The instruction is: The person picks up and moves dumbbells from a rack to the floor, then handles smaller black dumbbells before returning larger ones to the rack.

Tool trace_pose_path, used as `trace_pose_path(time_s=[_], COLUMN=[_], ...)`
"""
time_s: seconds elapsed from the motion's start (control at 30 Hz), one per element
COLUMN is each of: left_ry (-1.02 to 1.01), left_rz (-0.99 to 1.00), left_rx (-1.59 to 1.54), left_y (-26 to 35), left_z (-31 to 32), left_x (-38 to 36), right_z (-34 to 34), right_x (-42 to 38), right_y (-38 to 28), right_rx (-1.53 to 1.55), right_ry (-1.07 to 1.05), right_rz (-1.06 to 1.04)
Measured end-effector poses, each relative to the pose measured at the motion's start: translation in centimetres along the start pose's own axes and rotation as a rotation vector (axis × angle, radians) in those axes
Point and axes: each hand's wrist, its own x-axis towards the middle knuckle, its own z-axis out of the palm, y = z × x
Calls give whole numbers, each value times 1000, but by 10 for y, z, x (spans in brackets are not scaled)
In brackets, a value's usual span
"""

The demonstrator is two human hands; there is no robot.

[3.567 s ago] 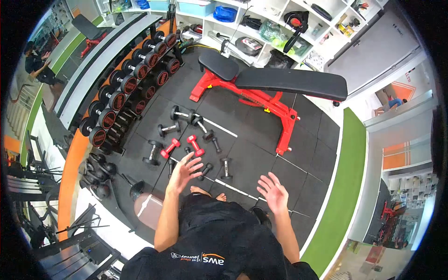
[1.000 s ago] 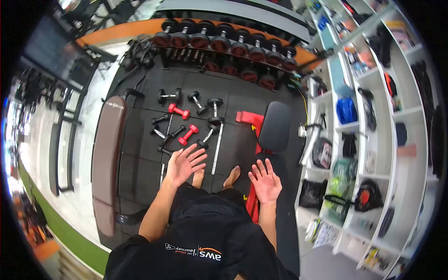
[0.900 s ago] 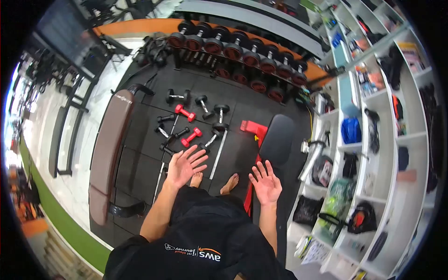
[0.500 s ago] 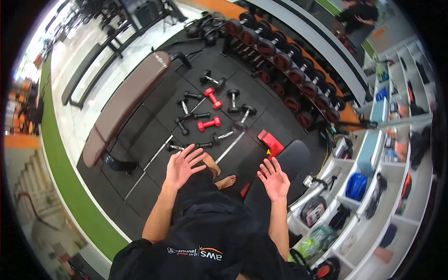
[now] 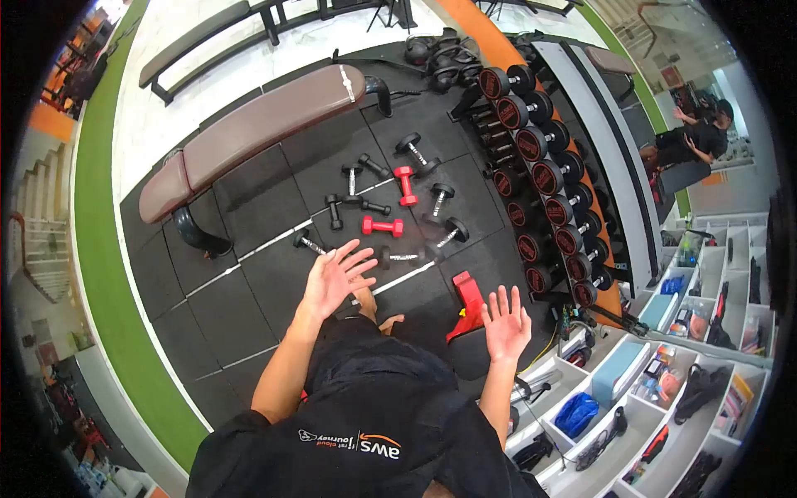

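Note:
My left hand (image 5: 332, 286) is held up in front of me, palm up and fingers spread, with nothing in it. Just past its fingers lie black dumbbells with silver handles, one (image 5: 310, 242) to the left and another (image 5: 402, 256) to the right. My right hand (image 5: 506, 325) is raised too, palm showing, fingers apart and empty. Beside it, slightly left, a red piece with a yellow part (image 5: 468, 300) rises at the end of a black seat (image 5: 471, 355). Farther out on the floor are a red dumbbell (image 5: 383, 227), a second red dumbbell (image 5: 406, 186) and several black ones.
A brown padded bench (image 5: 266, 124) stands at the left. On the right, a rack of round-headed dumbbells (image 5: 548, 177) runs along a mirror (image 5: 689, 83). White shelving (image 5: 656, 432) with assorted items fills the lower right. Green turf (image 5: 108, 274) borders the black mat.
The view has turned, so bench, rack and floor dumbbells appear shifted and rotated. Both hands stay raised and open; the right one now appears slightly lower and farther right.

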Motion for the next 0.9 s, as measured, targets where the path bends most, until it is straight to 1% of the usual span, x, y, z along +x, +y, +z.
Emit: trace_pose_path(time_s=[0.13,0.3,0.43,0.5,0.57,0.73,0.83,0.9], left_ry=[63,76,125,129,146,261,365,367], left_rz=[116,202,250,302,364,498,530,537], left_rx=[-13,-21,-49,-64,-86,-108,-137,-202], left_y=[3,-6,-21,-29,-40,-71,-96,-114], left_z=[-9,-8,4,9,14,57,80,87], left_x=[0,5,14,21,29,37,41,46], right_z=[11,27,27,22,19,10,13,16], right_x=[26,66,98,114,131,187,215,228], right_y=[-2,-10,-23,-32,-43,-74,-88,-93], right_rx=[-47,-166,-129,-86,-105,-168,-242,-287], right_ry=[-20,-75,-121,-132,-120,-190,-240,-251], right_rz=[86,192,249,289,339,511,606,649])
